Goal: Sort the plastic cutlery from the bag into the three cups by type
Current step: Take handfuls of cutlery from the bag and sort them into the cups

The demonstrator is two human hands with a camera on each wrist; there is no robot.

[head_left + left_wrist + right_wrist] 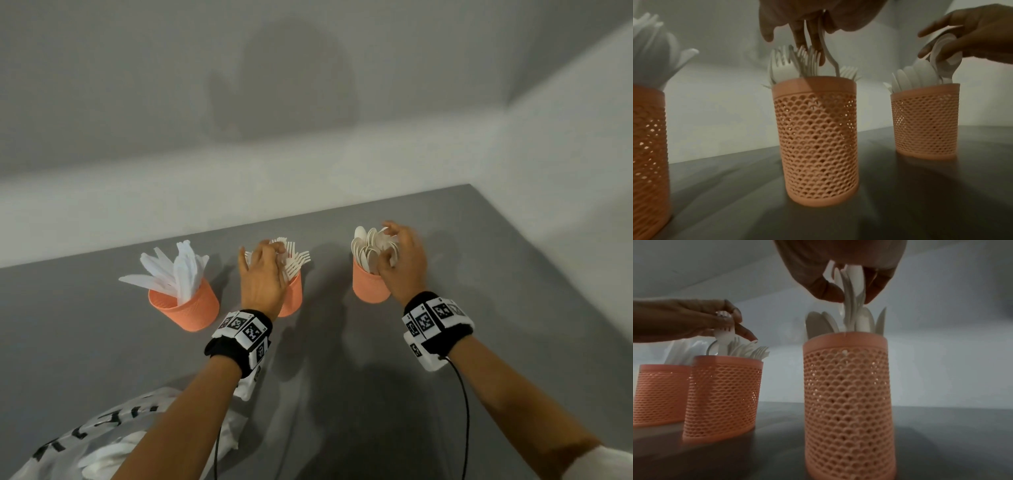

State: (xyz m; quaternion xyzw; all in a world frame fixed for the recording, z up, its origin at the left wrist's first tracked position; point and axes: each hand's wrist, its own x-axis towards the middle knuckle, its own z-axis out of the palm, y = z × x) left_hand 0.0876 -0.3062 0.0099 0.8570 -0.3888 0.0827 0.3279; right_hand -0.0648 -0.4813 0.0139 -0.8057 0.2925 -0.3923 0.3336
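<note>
The left hand (pixel 262 279) is hovering over the middle cup (pixel 815 139), its fingers curling down and pinching a white plastic fork (pixel 828 53) whose handle is dipping in among the forks (pixel 789 65) already standing there. The right hand (pixel 404 263) is hanging over the right cup (pixel 846 402), thumb and fingers pinching a small bunch of white spoons (pixel 851 293) whose lower ends are reaching into the cup beside the other spoons (pixel 368 248).

At nine o'clock from the middle cup, the left cup (pixel 186 308) is standing apart, with white knives (pixel 171 270) fanning out of it. All three orange mesh cups are sitting in a row on the grey table (pixel 342 359). At seven o'clock from the left hand, near the table's edge, the clear plastic bag (pixel 85 442) with black lettering is lying with white cutlery showing through it.
</note>
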